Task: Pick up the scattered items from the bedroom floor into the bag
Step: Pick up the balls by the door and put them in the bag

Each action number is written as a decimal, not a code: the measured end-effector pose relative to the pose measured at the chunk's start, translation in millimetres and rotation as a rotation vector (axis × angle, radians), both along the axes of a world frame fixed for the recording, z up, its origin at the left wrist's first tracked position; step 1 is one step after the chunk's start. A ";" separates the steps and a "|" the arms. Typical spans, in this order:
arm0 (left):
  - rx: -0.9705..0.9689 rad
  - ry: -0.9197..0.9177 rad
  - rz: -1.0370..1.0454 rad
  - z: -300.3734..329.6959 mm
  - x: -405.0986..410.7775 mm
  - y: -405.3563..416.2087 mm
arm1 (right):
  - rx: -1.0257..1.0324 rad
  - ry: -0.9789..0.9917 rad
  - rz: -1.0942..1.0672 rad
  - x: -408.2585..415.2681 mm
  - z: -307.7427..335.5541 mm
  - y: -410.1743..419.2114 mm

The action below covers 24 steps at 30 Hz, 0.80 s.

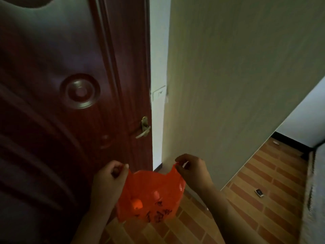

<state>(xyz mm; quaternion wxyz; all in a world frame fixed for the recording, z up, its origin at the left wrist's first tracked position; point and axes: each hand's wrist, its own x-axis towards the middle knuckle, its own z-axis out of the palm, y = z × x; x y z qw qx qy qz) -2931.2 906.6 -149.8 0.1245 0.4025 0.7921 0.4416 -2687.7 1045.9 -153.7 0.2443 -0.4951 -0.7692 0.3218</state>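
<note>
An orange plastic bag (151, 196) with black writing hangs between my hands, its mouth pulled open. My left hand (109, 182) pinches the bag's left handle. My right hand (190, 169) pinches the right handle, a little higher. A rounded lump shows through the thin plastic low in the bag. On the brick-patterned floor (255, 176) to the right lies a small dark box-like item (259, 192). Farther off, near the black skirting, sits a small pale item (276, 142), too small to identify.
A dark red wooden door (61, 103) with a brass handle (144, 127) fills the left. A pale wall (228, 85) with a switch plate (159, 93) stands straight ahead. A grey bed edge (314, 191) runs along the right side.
</note>
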 end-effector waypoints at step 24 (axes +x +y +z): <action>-0.046 -0.140 -0.577 -64.8 -28.9 248.7 | -0.091 -0.030 -0.650 8.1 -19.4 85.0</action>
